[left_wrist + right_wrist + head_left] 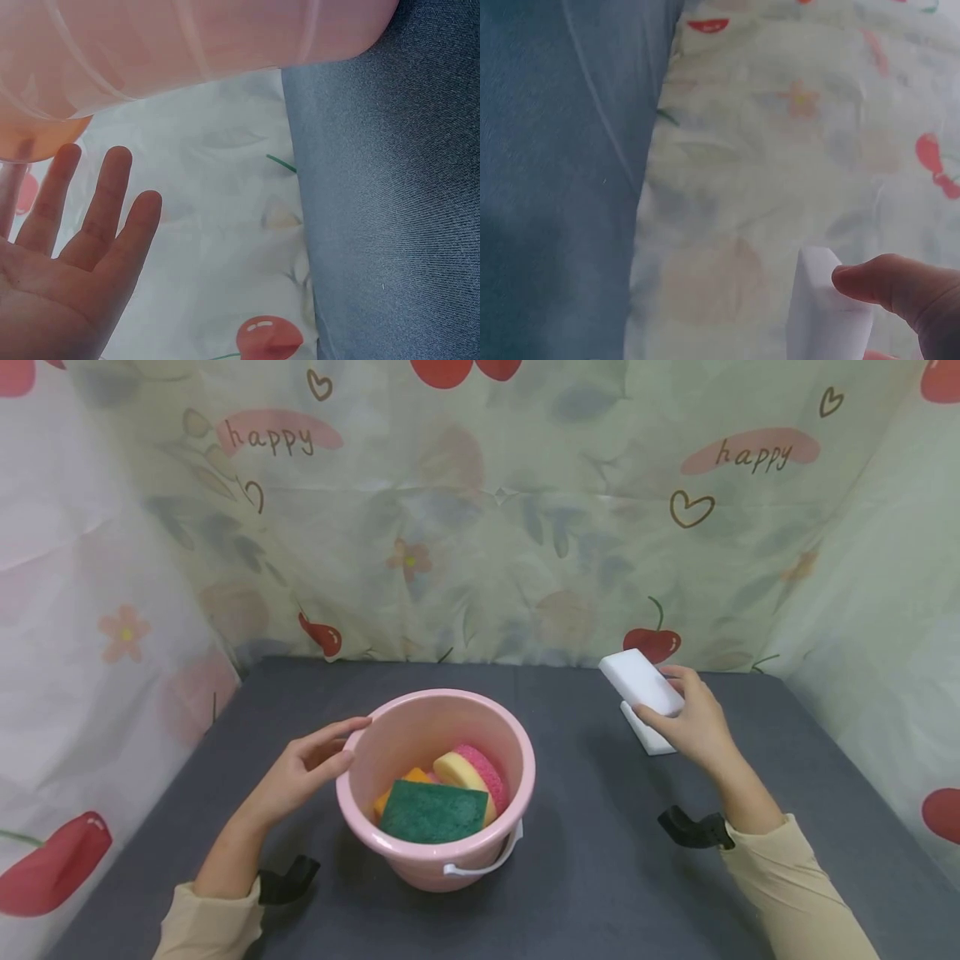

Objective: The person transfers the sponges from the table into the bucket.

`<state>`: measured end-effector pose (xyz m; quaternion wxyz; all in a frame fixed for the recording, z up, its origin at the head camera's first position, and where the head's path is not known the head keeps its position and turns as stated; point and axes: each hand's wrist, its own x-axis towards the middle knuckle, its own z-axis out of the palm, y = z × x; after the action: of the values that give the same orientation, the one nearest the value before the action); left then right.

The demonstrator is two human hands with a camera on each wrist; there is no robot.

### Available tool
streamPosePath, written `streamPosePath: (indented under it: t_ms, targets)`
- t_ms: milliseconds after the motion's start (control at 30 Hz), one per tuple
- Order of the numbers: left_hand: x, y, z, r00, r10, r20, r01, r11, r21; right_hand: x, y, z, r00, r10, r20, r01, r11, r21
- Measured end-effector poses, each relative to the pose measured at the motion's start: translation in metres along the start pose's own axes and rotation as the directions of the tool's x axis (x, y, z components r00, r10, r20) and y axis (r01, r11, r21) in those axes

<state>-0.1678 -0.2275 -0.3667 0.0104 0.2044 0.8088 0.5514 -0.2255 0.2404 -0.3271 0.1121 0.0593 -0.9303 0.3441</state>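
A pink bucket (438, 862) stands on the dark table, with its white handle hanging down at the front. Inside it lie a green scouring sponge (433, 811), a pink and cream sponge (480, 768) and a partly hidden orange piece (411, 779). At the bucket's left rim is my left hand (303, 772), its fingers loosely extended and their tips at the edge. My right hand (701, 722) pinches a white sponge block (639, 681) between thumb and fingers, tilted. Below the held block, a second white block (647, 731) lies on the table, partly covered from view.
The dark tabletop (585, 877) ends at a patterned curtain (495, 568) behind it. More of this cloth hangs along the left and right sides. Black wrist mounts (693, 828) stick out inward from both forearms.
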Motion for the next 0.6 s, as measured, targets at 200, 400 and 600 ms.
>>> streamPosePath:
  t_ms: [200, 400, 600]
  targets:
    - [0.0, -0.001, 0.0, 1.0, 0.011, 0.003, -0.011, 1.0, -0.01, -0.006, -0.018, 0.0, 0.999, -0.052, 0.013, 0.052, 0.998, 0.024]
    - [-0.001, -0.001, 0.0, 1.0, 0.009, 0.003, -0.009, 1.0, -0.009, -0.01, -0.031, 0.0, 0.996, -0.089, 0.025, 0.088, 0.995, 0.038]
    - [0.0, 0.001, 0.001, 1.0, -0.014, -0.001, 0.014, 1.0, 0.012, -0.014, -0.045, -0.001, 0.993, -0.114, 0.036, 0.111, 0.991, 0.074]
